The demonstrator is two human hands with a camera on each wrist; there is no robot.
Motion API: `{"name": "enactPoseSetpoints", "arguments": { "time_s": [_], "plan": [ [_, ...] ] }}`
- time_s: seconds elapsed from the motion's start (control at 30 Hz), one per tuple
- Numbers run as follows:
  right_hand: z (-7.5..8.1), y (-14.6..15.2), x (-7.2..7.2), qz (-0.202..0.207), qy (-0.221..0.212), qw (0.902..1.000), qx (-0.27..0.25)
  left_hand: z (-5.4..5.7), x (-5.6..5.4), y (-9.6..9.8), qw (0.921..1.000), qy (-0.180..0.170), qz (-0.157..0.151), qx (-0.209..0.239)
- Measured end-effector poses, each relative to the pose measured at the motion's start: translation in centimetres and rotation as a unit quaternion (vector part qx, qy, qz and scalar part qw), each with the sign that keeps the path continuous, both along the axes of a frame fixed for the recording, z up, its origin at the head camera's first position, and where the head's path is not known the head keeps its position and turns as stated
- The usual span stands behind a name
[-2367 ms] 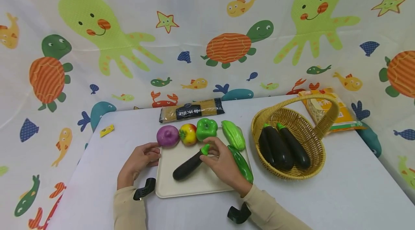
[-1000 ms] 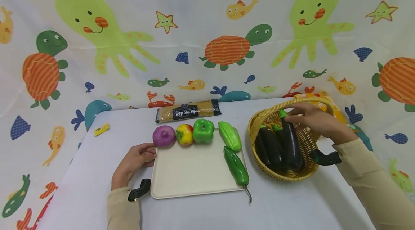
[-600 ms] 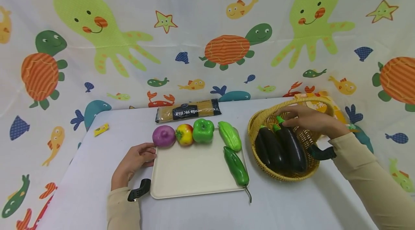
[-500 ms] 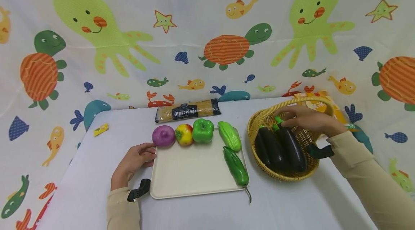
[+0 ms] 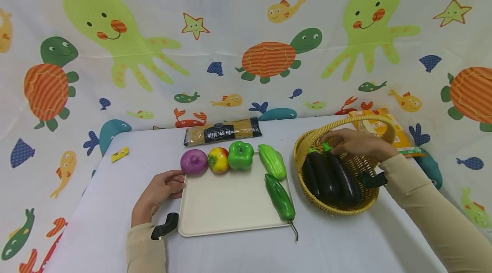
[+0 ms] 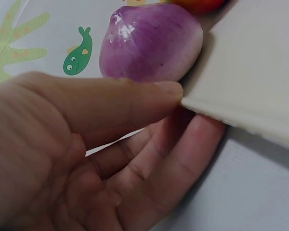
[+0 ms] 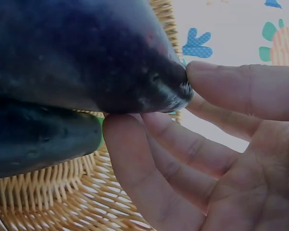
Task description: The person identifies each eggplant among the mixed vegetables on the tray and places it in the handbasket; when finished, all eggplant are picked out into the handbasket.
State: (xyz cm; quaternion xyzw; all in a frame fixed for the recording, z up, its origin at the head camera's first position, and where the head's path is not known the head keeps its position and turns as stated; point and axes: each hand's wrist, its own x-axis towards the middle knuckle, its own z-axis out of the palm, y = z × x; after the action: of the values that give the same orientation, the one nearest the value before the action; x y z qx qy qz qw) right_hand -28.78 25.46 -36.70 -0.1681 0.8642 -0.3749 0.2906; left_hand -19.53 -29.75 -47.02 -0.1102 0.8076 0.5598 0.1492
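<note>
In the head view, my right hand (image 5: 355, 142) pinches the stem end of a dark eggplant (image 5: 347, 185) in the wicker basket (image 5: 338, 211). Close up in the right wrist view, the thumb is against the tip of that eggplant (image 7: 101, 57) and the fingers lie along its underside. Two more eggplants lie to its left, one being the middle eggplant (image 5: 326, 179). My left hand (image 5: 163, 189) holds the left edge of the cream tray (image 5: 230, 200), thumb on top and fingers beneath. A purple onion (image 6: 151, 43) sits just beyond that thumb.
Along the tray's far side are a red-yellow pepper (image 5: 218, 159) and a green bell pepper (image 5: 241, 155). A pale green ridged vegetable (image 5: 272, 162) and a long green pepper (image 5: 280, 197) line its right. A pasta pack (image 5: 223, 131) and an orange bag (image 5: 399, 136) lie behind.
My right hand has carried the eggplant from over the tray rightward into the basket and lowered it beside the others. Lately it shifts slightly left and down. The left hand stays at the tray.
</note>
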Motion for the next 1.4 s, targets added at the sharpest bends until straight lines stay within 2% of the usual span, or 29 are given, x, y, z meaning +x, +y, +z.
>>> {"name": "enactPoseSetpoints", "arguments": {
  "time_s": [0.3, 0.67, 1.03, 1.4],
  "plan": [
    [-1.6, 0.3, -0.5, 0.009, 0.002, 0.9999, -0.007, -0.1, 0.2, 0.0, 1.0, -0.002, 0.0, 0.004],
    [-2.6, 0.7, -0.3, -0.009, -0.013, 0.9998, -0.014, -0.1, 0.6, 0.3, 1.0, -0.004, 0.005, 0.004],
    [-2.5, 0.6, -0.5, -0.01, -0.009, 0.9997, -0.022, -0.3, 0.8, 0.3, 0.9999, -0.007, 0.013, 0.001],
    [-2.6, 0.9, -0.6, -0.019, 0.011, 0.9997, -0.007, 0.1, 0.5, 0.7, 0.9999, -0.006, 0.008, -0.001]
  ]
}}
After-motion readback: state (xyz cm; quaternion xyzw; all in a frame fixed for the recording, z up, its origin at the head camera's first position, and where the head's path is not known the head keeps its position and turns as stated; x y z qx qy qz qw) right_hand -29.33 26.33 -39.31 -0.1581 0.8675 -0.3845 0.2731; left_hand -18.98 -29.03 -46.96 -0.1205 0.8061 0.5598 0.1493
